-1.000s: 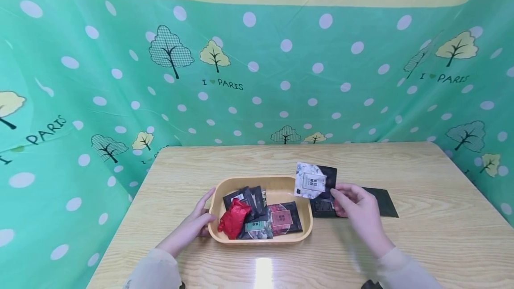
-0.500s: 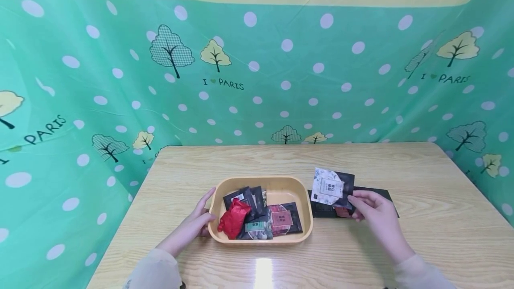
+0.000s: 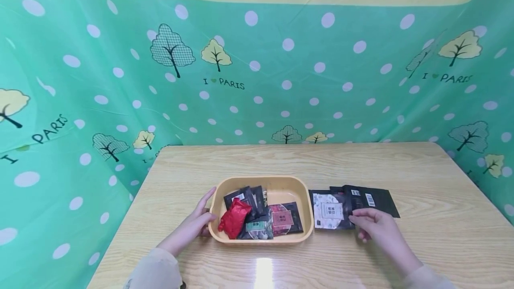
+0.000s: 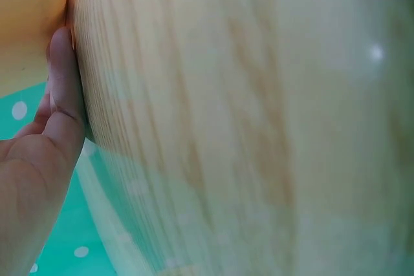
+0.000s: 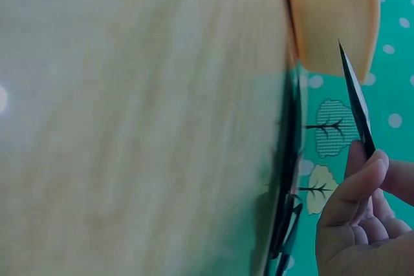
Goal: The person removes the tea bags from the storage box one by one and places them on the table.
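Note:
A yellow-orange tray (image 3: 262,241) holds dark sachets, one with a pink label (image 3: 282,218), and a crumpled red packet (image 3: 234,218). My left hand (image 3: 196,224) rests against the tray's left end, fingers fairly straight along its wall; the left wrist view shows this hand (image 4: 48,134) at the wall too. My right hand (image 3: 375,228) pinches the right edge of a black sachet with a white patterned front (image 3: 330,211), just right of the tray. In the right wrist view, the hand (image 5: 369,205) holds the thin sachet (image 5: 357,98) between thumb and fingers, raised off the table.
More black sachets (image 3: 371,196), some with barcode labels, lie overlapping on the wooden table (image 3: 225,159) to the right of the tray, behind the right hand. A green dotted curtain (image 3: 257,79) hangs along the table's back and left side.
My right hand has moved right, then down toward the table, with the white-fronted sachet. Barcoded black sachets behind it now show. My left hand and the tray have stayed put.

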A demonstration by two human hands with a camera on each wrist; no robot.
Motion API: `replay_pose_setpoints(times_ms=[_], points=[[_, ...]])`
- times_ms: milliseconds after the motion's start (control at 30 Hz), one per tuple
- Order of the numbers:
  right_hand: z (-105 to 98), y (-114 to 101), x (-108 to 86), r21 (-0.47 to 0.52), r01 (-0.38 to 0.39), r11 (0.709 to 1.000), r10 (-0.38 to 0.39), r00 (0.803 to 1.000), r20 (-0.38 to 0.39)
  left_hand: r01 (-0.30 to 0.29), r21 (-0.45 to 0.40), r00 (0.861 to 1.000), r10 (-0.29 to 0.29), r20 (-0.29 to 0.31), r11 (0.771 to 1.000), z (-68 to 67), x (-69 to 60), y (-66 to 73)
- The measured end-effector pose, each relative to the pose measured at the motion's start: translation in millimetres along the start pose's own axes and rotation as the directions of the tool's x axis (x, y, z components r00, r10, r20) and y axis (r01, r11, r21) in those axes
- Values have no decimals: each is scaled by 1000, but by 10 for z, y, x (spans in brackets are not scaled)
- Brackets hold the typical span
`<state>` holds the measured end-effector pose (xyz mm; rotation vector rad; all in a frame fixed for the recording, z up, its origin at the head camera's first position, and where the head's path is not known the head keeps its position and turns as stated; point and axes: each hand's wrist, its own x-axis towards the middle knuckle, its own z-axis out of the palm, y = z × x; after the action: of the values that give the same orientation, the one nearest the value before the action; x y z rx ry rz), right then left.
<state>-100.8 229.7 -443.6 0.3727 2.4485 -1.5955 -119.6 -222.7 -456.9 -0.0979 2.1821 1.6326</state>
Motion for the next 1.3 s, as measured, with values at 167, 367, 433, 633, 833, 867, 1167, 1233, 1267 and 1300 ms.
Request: replay_pose_setpoints(times_ms=[167,367,433,633,833,867,1167,1233,1267,1300], points=[[27,103,-12,-34,-34,999,35,999,24,9,5,1000,-9,-9,1000,6,4,9],[53,173,-70,-8,-64,998,64,995,70,-16,-5,1000,16,1,1000,14,4,8],[52,190,-87,-9,-55,998,55,995,88,-20,-7,1000,20,3,1000,14,0,12],[47,218,-98,-33,-20,999,24,991,132,-10,-1,1000,10,-2,1000,12,-13,33],[27,230,-77,-77,21,997,-7,984,178,-1,-5,1000,1,-2,1000,10,-18,38],[24,228,-77,-85,22,996,-6,983,183,-1,-5,1000,1,-3,1000,9,-16,35],[9,198,-81,-186,58,981,-20,980,199,-5,-18,1000,5,1,1000,6,-15,25],[11,193,-81,-207,67,976,-25,980,197,-4,-18,1000,4,-2,1000,9,-17,25],[13,191,-80,-217,68,974,-24,980,197,-2,-18,1000,2,-3,1000,11,-19,27],[14,190,-80,-225,72,972,-27,980,198,1,-15,1000,-1,-4,1000,13,-22,29]])
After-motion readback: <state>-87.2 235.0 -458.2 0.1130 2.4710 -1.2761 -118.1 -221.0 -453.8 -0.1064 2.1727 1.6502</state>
